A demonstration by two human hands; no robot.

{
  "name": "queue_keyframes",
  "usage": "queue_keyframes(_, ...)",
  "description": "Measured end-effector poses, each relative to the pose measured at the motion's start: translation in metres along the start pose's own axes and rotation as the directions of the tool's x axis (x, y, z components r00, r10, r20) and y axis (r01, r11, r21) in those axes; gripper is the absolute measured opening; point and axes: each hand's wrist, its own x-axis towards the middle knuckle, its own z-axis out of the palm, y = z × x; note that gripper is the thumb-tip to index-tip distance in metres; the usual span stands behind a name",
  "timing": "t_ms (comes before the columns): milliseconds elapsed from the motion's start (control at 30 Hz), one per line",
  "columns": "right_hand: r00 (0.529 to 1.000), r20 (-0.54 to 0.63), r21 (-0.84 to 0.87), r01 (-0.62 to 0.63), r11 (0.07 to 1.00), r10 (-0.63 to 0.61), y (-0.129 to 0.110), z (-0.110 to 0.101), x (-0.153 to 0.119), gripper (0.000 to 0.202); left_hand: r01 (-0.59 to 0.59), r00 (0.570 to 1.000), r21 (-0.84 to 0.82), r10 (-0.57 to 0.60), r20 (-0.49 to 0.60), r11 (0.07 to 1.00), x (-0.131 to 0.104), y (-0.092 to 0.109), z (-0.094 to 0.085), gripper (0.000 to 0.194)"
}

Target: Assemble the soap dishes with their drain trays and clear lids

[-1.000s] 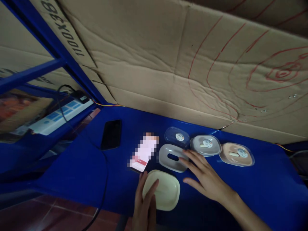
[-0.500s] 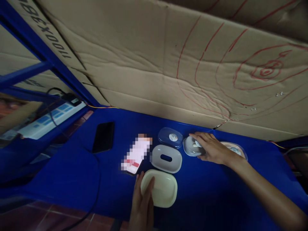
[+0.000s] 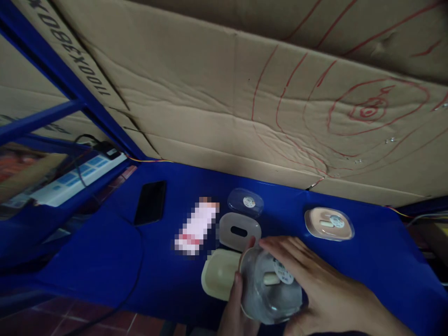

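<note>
A rounded box (image 3: 252, 291) with a clear lid is raised in front of me. A round white sticker (image 3: 283, 271) and a small cream-coloured oblong piece (image 3: 271, 279) show on or through the lid. My right hand (image 3: 317, 280) grips it from the right and top. Against its left side, my left hand (image 3: 235, 305) has its fingers closed, partly hidden behind it. A cream dish (image 3: 216, 277) lies just left of the box, partly covered by it. Beyond sits a grey oval tray (image 3: 229, 238) with a slot, and farther back a clear lid (image 3: 236, 200) with a sticker.
A similar pink box (image 3: 315, 228) with a clear lid stands at the right on the blue table (image 3: 189, 182). Left of the dishes lie a lit phone (image 3: 196, 226) and a dark phone (image 3: 150, 203). A white power strip (image 3: 79, 179) and cardboard wall (image 3: 189, 93) border the table.
My right hand has brought the clear-lidded box from the back of the table towards me. My left hand has left the cream dish and moved right onto the box.
</note>
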Motion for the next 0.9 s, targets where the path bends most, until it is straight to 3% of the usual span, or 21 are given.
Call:
queue_keyframes(67, 0.997, -0.070, -0.017, -0.018, 1.000, 0.017, 0.016, -0.002, 0.002, 0.117, 0.086, 0.995, -0.112, -0.080, 0.053, 0.990, 0.007, -0.006, 0.001, 0.066)
queue_keyframes(167, 0.955, -0.236, -0.153, -0.221, 0.963, 0.181, 0.062, -0.002, 0.010, 0.100, 0.112, 0.992, -0.187, -0.100, 0.073, 0.976, 0.012, -0.011, -0.007, 0.051)
queue_keyframes(233, 0.942, -0.228, -0.258, -0.303, 0.917, 0.247, 0.093, 0.005, 0.019, 0.093, 0.121, 0.991, -0.233, -0.104, 0.083, 0.965, 0.014, -0.012, -0.016, 0.044)
queue_keyframes(300, 0.952, -0.169, -0.316, -0.297, 0.901, 0.255, 0.117, 0.014, 0.029, 0.091, 0.131, 0.990, -0.262, -0.110, 0.091, 0.956, 0.015, -0.012, -0.022, 0.042)
queue_keyframes(433, 0.958, -0.163, -0.325, -0.279, 0.904, 0.237, 0.137, 0.021, 0.043, 0.093, 0.105, 0.993, -0.257, -0.086, 0.085, 0.961, 0.016, -0.011, -0.023, 0.045)
queue_keyframes(500, 0.958, -0.180, -0.325, -0.273, 0.905, 0.224, 0.130, 0.016, 0.040, 0.094, 0.109, 0.992, -0.278, -0.087, 0.091, 0.954, 0.018, -0.012, -0.023, 0.045)
queue_keyframes(600, 0.963, -0.191, -0.245, -0.234, 0.941, 0.190, 0.096, 0.010, 0.021, 0.088, 0.134, 0.988, -0.319, -0.102, 0.115, 0.938, 0.023, -0.015, -0.026, 0.045)
queue_keyframes(733, 0.989, -0.006, -0.093, -0.149, 0.984, 0.149, 0.027, 0.023, -0.011, 0.115, 0.145, 0.985, -0.330, -0.106, 0.135, 0.933, 0.028, -0.018, -0.024, 0.047)
queue_keyframes(833, 0.981, 0.024, -0.098, -0.191, 0.977, 0.194, -0.007, 0.042, -0.024, 0.098, 0.172, 0.982, -0.285, -0.143, 0.121, 0.943, 0.028, -0.015, -0.015, 0.046)
queue_keyframes(900, 0.977, -0.001, -0.094, -0.213, 0.972, 0.214, -0.012, 0.050, -0.033, 0.086, 0.182, 0.981, -0.256, -0.157, 0.115, 0.950, 0.027, -0.012, -0.008, 0.045)
